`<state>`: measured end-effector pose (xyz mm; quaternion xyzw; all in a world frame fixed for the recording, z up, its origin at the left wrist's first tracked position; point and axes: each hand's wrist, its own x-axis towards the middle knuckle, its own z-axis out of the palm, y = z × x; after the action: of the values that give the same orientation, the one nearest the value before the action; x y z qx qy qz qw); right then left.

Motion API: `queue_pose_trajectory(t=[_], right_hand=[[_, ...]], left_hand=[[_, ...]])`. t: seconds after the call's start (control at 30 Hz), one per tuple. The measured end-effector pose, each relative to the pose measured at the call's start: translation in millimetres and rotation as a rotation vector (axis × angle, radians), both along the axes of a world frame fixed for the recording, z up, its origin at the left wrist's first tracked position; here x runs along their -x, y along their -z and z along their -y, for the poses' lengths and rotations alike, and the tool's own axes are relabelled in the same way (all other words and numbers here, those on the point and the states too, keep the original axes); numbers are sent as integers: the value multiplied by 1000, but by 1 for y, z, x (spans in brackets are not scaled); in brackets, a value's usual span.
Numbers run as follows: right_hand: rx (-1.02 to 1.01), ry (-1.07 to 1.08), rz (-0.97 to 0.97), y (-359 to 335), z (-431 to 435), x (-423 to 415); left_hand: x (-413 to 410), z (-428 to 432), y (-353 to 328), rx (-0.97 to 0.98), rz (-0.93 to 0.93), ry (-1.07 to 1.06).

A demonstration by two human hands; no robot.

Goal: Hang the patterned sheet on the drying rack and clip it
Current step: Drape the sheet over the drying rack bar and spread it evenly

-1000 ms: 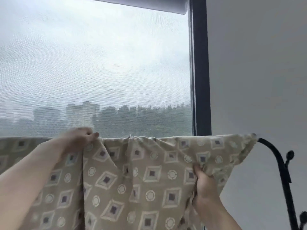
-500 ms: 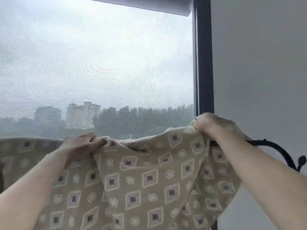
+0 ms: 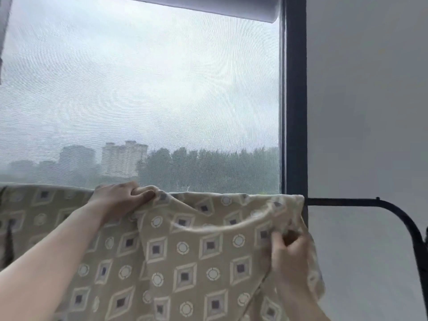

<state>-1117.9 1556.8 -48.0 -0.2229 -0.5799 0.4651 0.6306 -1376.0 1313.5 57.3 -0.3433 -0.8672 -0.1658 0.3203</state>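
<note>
Now the left hand [image 3: 120, 198] curls its fingers over the top fold of the patterned sheet [image 3: 185, 251], bunching the cloth where it drapes over the drying rack [image 3: 347, 202]. Lower and off to the right of that grip, the right hand [image 3: 287, 253] pinches a gather of the sheet's end between thumb and fingers just under the bar, and the cloth sags in a shallow fold between the two grips. Above the right-hand grip stands a dark window frame [image 3: 295, 112], and past it the black bar runs on bare and bends downward.

Window [image 3: 139, 89] w/ dark frame [image 3: 295, 112], roller blind [image 3: 208, 6] atop, grey wall [image 3: 370, 112] rt
</note>
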Motion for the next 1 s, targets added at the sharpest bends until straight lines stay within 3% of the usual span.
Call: queue_pose_trajectory(t=[0.07, 0.13, 0.27, 0.43, 0.57, 0.67, 0.77, 0.9, 1.0], right_hand=[[156, -206, 58, 26, 24, 13], [202, -252, 50, 44, 39, 26], [247, -367, 327, 45, 71, 29], [294, -355, 39, 27, 71, 25], [215, -272, 34, 27, 71, 21], [285, -159, -36, 32, 60, 13], [288, -26, 79, 31, 49, 5], [304, -253, 3, 23, 53, 2], [288, -285, -50, 29, 55, 14]], left_hand=[[-4, 1, -1, 7, 3, 15], [-5, 1, -1, 4, 10, 22], [-10, 2, -2, 13, 28, 14], [-17, 6, -8, 36, 76, 3], [-20, 7, -9, 51, 103, -11], [-23, 7, -10, 57, 129, -3], [-26, 8, -10, 55, 135, 5], [-21, 7, -11, 53, 147, -11], [-14, 7, -10, 36, 137, -34]])
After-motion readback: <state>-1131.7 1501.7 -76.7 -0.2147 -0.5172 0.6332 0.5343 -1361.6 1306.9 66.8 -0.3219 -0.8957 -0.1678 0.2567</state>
